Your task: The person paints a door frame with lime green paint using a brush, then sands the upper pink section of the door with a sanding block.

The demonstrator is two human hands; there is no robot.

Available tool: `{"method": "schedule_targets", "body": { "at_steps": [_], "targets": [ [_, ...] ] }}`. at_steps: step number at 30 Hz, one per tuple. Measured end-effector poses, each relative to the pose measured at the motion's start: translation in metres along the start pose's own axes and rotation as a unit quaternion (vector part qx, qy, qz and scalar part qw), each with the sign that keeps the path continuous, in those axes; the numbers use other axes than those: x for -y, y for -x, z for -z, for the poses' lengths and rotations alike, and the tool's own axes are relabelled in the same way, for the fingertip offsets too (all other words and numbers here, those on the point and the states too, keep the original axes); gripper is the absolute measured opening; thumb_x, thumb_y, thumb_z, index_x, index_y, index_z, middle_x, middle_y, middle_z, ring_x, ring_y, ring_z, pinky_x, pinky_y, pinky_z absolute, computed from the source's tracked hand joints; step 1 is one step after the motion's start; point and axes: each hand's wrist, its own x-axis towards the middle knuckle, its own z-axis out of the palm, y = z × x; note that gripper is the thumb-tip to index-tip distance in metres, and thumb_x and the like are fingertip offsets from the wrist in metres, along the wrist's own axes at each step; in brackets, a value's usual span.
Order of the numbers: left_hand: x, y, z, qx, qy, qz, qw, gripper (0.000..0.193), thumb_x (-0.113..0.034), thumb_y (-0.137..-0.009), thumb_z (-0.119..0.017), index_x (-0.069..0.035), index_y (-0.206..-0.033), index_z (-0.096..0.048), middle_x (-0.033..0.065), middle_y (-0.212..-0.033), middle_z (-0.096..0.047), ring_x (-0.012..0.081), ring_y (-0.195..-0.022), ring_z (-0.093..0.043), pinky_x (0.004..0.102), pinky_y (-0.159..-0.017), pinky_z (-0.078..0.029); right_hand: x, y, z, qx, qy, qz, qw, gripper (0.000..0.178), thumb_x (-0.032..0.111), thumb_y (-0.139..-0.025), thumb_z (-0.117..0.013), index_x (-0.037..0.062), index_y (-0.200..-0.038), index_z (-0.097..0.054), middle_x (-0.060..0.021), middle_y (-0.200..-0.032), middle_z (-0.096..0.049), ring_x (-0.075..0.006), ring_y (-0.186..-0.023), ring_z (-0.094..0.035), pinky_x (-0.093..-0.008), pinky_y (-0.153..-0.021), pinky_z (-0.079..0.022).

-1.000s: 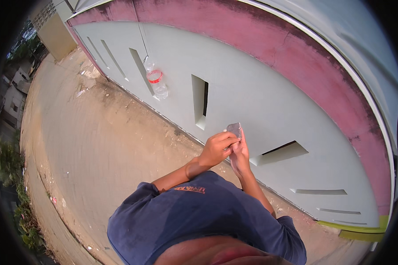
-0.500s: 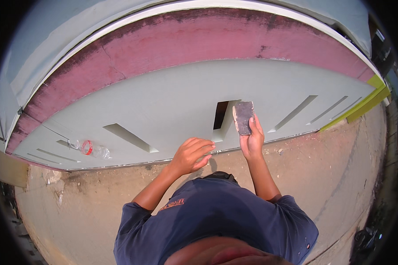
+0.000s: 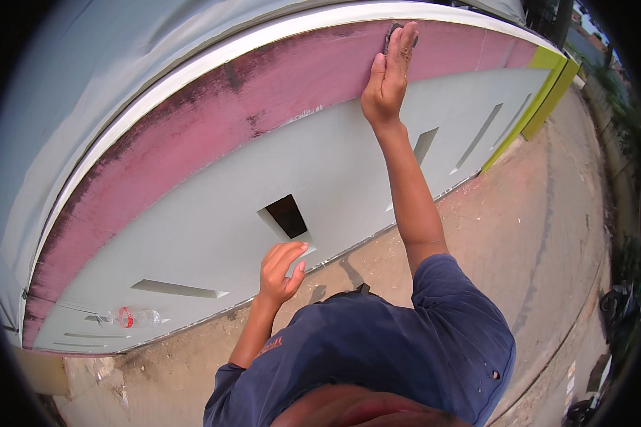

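Observation:
My right hand (image 3: 387, 89) is raised far up against the pink band (image 3: 292, 78) along the top of the wall. Under its fingers is a dark piece of sandpaper (image 3: 389, 35), mostly hidden, with its edges showing beside the fingertips. The fingers lie nearly straight over it, pressing it to the pink surface near the white edge. My left hand (image 3: 280, 274) is held lower, in front of the pale grey wall (image 3: 214, 213) by a dark slot (image 3: 287, 215). Its fingers are loosely bent, apart from the thumb, and hold nothing.
A clear plastic bottle with a red band (image 3: 132, 317) hangs by the wall at the left. Several slanted slots (image 3: 178, 288) cut into the grey wall. A yellow-green post (image 3: 527, 107) stands at the right end. Below lies concrete ground (image 3: 506, 235).
My right hand has gone up from in front of the grey wall to the pink band, taking the sandpaper along. My left hand has shifted slightly left and down. The view has turned.

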Motion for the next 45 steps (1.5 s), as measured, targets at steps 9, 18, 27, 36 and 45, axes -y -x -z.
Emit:
{"method": "schedule_targets", "body": {
  "at_steps": [9, 18, 27, 36, 45],
  "targets": [
    [0.001, -0.016, -0.036, 0.002, 0.016, 0.037, 0.999, 0.026, 0.001, -0.088, -0.063, 0.003, -0.113, -0.068, 0.0202, -0.110, -0.072, 0.0348, -0.099, -0.070, 0.0404, -0.088, -0.055, -0.100, -0.074, 0.072, -0.129, 0.021, -0.067, 0.989, 0.047, 0.005, -0.107, -0.041, -0.0057, -0.153, -0.041, -0.0194, -0.166, -0.030, -0.0336, -0.157, -0.022, -0.0437, -0.128, -0.017],
    [0.003, -0.034, -0.067, 0.011, 0.021, 0.027, 0.999, 0.023, 0.000, -0.088, -0.063, 0.003, -0.111, -0.068, 0.0197, -0.108, -0.072, 0.0346, -0.095, -0.070, 0.0402, -0.085, -0.055, -0.022, -0.003, 0.023, 0.173, -0.015, 0.163, 0.971, 0.051, 0.003, -0.102, -0.050, 0.0091, -0.152, -0.050, -0.0090, -0.163, -0.041, -0.0290, -0.153, -0.034, -0.0491, -0.125, -0.023],
    [0.000, -0.027, -0.061, -0.032, 0.029, 0.080, 0.996, 0.021, 0.001, -0.091, -0.062, 0.003, -0.111, -0.068, 0.0196, -0.107, -0.072, 0.0312, -0.092, -0.071, 0.0384, -0.084, -0.056, -0.170, -0.076, 0.093, -0.169, 0.035, -0.108, 0.979, 0.047, 0.007, -0.108, -0.042, 0.0003, -0.154, -0.043, -0.0199, -0.163, -0.037, -0.0347, -0.155, -0.027, -0.0390, -0.126, -0.021],
    [0.005, -0.041, -0.077, -0.013, 0.046, 0.063, 0.997, 0.019, -0.002, -0.094, -0.060, 0.003, -0.111, -0.068, 0.0196, -0.107, -0.072, 0.0294, -0.092, -0.071, 0.0380, -0.083, -0.057, -0.178, -0.045, 0.083, 0.026, 0.086, 0.107, 0.990, 0.050, 0.001, -0.101, -0.051, 0.0056, -0.150, -0.051, -0.0106, -0.161, -0.043, -0.0299, -0.152, -0.036, -0.0457, -0.125, -0.025],
    [0.004, -0.060, -0.090, -0.007, 0.081, 0.052, 0.995, 0.020, -0.001, -0.096, -0.057, 0.004, -0.112, -0.068, 0.0182, -0.106, -0.072, 0.0271, -0.090, -0.069, 0.0366, -0.082, -0.057, -0.094, -0.041, 0.069, -0.015, 0.038, 0.061, 0.997, 0.050, 0.010, -0.104, -0.049, 0.0082, -0.154, -0.046, -0.0112, -0.165, -0.036, -0.0280, -0.154, -0.032, -0.0469, -0.126, -0.022]
  ]
}}
